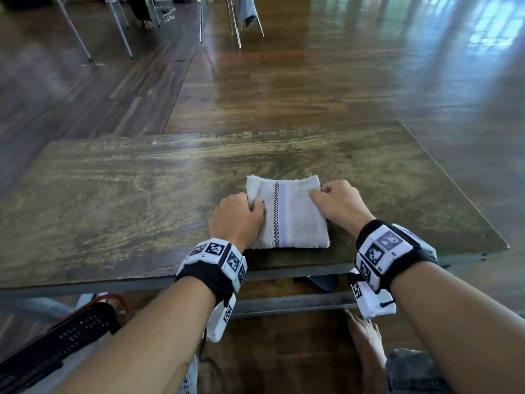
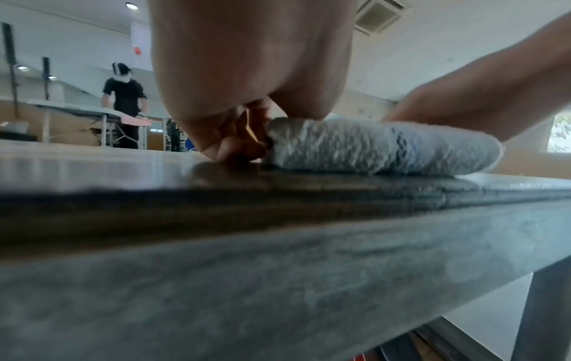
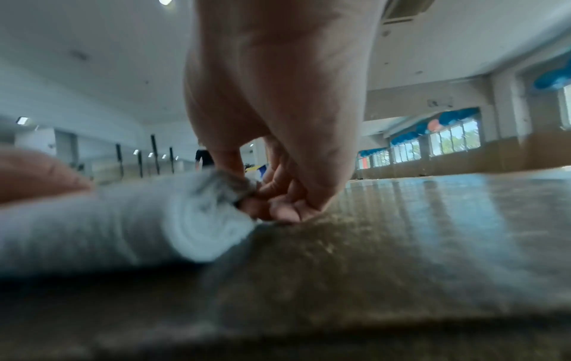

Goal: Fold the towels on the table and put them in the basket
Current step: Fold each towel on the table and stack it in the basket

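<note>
A folded white towel [image 1: 288, 214] with a black checked stripe and a pale blue band lies near the front edge of the wooden table [image 1: 127, 194]. My left hand [image 1: 237, 217] pinches its left edge, thumb on top and fingers curled beneath. My right hand [image 1: 336, 200] grips the right edge the same way. In the left wrist view the towel [image 2: 380, 146] shows as a thick stack with my left hand [image 2: 247, 136] at its end. The right wrist view has my right hand [image 3: 271, 195] clamped on the towel [image 3: 123, 227]. No basket is in view.
Beyond the table is a shiny wooden floor [image 1: 341, 89] with metal chair legs [image 1: 238, 27] at the back. A black perforated object [image 1: 56, 342] sits low at my left. A person [image 2: 125, 105] stands at another table far off.
</note>
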Demonstrator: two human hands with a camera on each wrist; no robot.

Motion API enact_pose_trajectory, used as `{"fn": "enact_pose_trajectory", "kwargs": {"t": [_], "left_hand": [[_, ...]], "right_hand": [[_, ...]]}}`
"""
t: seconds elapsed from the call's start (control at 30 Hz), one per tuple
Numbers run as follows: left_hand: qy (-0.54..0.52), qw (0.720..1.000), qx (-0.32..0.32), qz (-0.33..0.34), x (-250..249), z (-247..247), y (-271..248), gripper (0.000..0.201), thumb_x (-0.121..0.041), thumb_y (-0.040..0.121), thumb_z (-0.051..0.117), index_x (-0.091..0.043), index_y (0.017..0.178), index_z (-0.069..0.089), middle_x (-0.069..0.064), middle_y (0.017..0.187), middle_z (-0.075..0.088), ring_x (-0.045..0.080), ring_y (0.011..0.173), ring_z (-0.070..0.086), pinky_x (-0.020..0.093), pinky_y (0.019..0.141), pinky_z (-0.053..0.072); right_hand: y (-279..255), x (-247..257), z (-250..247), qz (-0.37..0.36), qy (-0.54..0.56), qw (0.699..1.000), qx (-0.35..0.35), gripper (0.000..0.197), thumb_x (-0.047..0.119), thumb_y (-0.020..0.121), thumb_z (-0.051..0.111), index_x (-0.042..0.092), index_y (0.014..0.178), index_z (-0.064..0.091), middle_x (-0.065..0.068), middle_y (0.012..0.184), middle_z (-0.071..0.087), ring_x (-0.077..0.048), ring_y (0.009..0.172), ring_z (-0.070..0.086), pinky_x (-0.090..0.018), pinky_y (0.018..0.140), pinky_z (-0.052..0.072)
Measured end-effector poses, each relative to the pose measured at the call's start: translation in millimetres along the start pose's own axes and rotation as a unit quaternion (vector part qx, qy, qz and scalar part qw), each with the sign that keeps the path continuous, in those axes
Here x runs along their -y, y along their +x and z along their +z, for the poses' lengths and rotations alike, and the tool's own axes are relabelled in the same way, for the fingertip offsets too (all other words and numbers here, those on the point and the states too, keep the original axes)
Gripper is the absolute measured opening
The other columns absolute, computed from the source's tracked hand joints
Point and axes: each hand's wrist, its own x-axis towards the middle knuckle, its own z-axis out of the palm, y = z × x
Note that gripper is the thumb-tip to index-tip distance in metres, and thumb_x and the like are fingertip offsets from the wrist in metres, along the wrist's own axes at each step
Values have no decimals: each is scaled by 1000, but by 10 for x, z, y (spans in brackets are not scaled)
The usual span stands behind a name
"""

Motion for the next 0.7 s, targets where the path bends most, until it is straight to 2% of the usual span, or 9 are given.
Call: {"fn": "enact_pose_trajectory", "kwargs": {"t": [0.17,0.23,0.27,0.3,0.37,0.43,0.53,0.63,0.7], "left_hand": [[5,1000,1,1,7,16,5,45,-45,96,43,-15,62,43,0,61,48,18,54,46,30,51,31],[11,1000,4,-7,-5,15,17,45,-47,96,42,-16,63,44,-1,62,49,18,55,46,30,52,33],[13,1000,7,-12,-10,14,18,45,-48,96,42,-16,64,45,-1,63,50,18,56,47,31,54,35],[14,1000,12,-16,-13,8,15,44,-48,95,41,-16,65,47,-1,64,51,19,57,49,32,55,38],[-1,999,28,-25,-22,-16,23,41,-48,92,40,-17,68,50,-1,66,55,20,60,53,33,58,44],[-27,997,58,-40,-36,-64,65,37,-48,89,41,-16,75,54,-1,70,58,21,62,55,34,62,48],[-34,997,57,-34,-72,-163,123,27,-41,88,49,-15,83,54,3,84,57,21,66,52,32,59,42],[-41,997,-68,17,-108,-251,89,21,-31,88,58,-12,97,54,7,105,49,24,91,50,39,74,47],[-14,993,-99,57,-132,-275,16,20,-31,88,57,-13,96,56,7,107,45,26,100,44,41,84,47]], "right_hand": [[54,24,-19,14,-9,1000,12,32,30,91,59,15,68,41,1,69,49,-18,58,44,-25,48,35],[32,39,-18,9,-31,999,7,29,32,90,59,15,73,43,0,74,49,-20,65,48,-28,52,39],[7,53,-18,1,-51,999,4,24,33,90,59,13,85,47,-2,83,51,-23,74,52,-31,58,45],[-20,60,-18,-18,-81,997,-3,28,33,91,58,11,105,48,-7,94,55,-28,84,57,-37,67,50],[-77,76,-22,-76,-145,986,-2,49,31,94,53,22,137,34,-15,118,56,-38,96,60,-44,77,51],[-102,101,-26,-123,-215,969,23,49,31,98,46,34,145,34,-15,138,46,-41,106,60,-45,83,49],[-133,132,-45,-126,-284,950,29,35,36,98,43,24,130,50,-10,135,47,-37,108,58,-43,82,47],[-246,122,-71,-142,-317,938,-5,36,47,90,50,17,109,54,-8,117,54,-32,96,58,-39,74,43],[-328,110,-96,-147,-338,930,-10,37,54,83,50,18,88,55,-4,101,57,-27,82,55,-37,69,40]]}}
